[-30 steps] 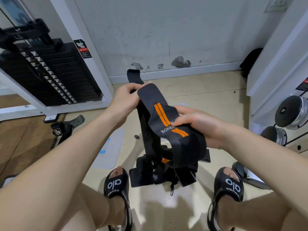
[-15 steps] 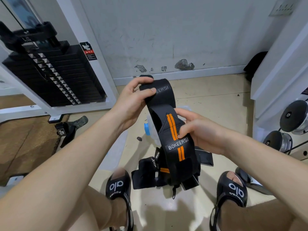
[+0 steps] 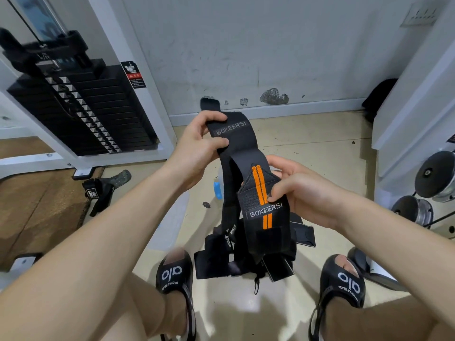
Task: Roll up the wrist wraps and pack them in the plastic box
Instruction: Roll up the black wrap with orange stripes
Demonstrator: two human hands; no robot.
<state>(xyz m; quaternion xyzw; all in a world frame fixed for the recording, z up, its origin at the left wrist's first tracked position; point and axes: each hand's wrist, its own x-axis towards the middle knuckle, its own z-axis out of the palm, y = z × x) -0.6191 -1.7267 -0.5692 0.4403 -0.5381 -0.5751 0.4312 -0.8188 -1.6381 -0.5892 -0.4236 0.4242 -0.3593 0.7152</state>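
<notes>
Head view, looking down past bare knees and two black sandals (image 3: 175, 271) on the floor (image 3: 320, 153): between the feet lies a heap of black straps (image 3: 216, 257), more gear waiting its turn. Just above it, the wrist wrap (image 3: 264, 193), black with an orange stripe, hangs in mid-air between both hands. The right hand (image 3: 299, 190) pinches the lower stretch, fingers (image 3: 275, 190) and thumb curled onto the band beside the stripe. The left hand (image 3: 197, 146) grips the upper end, thumb clamped under the label. Here's the change: a second ago that top end was bunched in the fist, and now it's drawn out flat with the label facing up, and the right hand has slid further up the band. To my eye that's the wrap straightened and ready, so rolling from the top looks like the next move; no coil has formed yet. Behind the wrap, something clear with a blue clip (image 3: 218, 189) peeks out on the floor, likely the plastic box, though it's mostly hidden. Further off, a glove (image 3: 98, 190) lies by the mat, and the weight stack (image 3: 81, 112) stands against the wall.
</notes>
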